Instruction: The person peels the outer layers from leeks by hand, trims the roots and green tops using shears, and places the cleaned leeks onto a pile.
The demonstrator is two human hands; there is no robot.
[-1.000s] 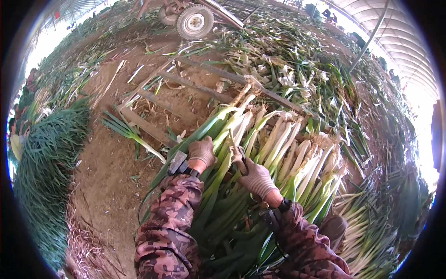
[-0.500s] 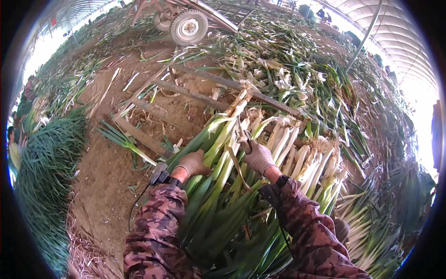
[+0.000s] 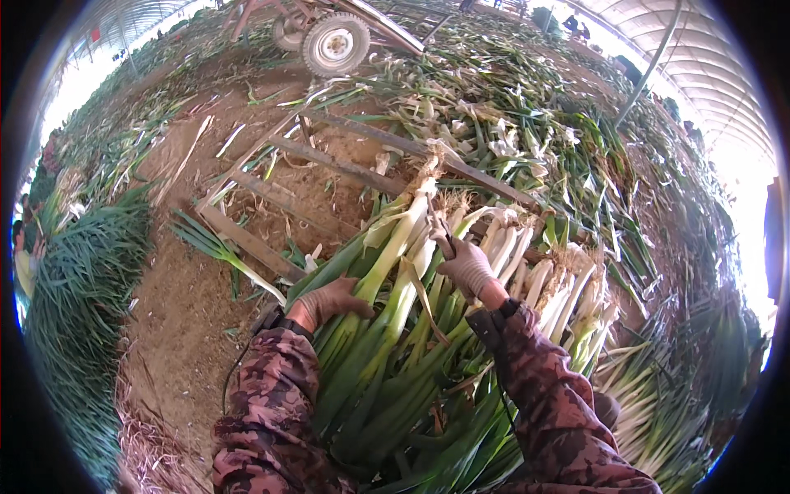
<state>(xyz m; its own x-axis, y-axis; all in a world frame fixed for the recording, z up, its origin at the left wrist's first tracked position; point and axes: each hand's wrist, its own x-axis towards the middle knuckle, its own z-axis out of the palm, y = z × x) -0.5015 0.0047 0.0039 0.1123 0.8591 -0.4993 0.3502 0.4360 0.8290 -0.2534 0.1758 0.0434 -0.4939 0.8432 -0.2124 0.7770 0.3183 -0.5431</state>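
Large green onions (image 3: 403, 226) lie in a thick row, white root ends pointing away from me and green leaves toward me. My left hand (image 3: 333, 302), in a pale work glove, is closed round the green part of a stalk at the row's left side. Also gloved, my right hand (image 3: 467, 268) grips a slim knife-like tool (image 3: 444, 234) with a dark handle. Its tip reaches up beside the white shaft of the leftmost onions, near their roots. A dry brown leaf (image 3: 424, 301) hangs across the stalks between my hands.
A wooden slatted frame (image 3: 333, 169) lies on the soil under the root ends. One loose onion (image 3: 247, 276) rests to its left. Green piles flank me at left (image 3: 86, 272) and right (image 3: 658, 395). A wheeled cart (image 3: 336, 45) stands beyond, beside strewn leaf waste (image 3: 502, 123).
My left hand has shifted slightly left and toward me along the stalks. My right hand has moved a little right and away, still holding the tool.
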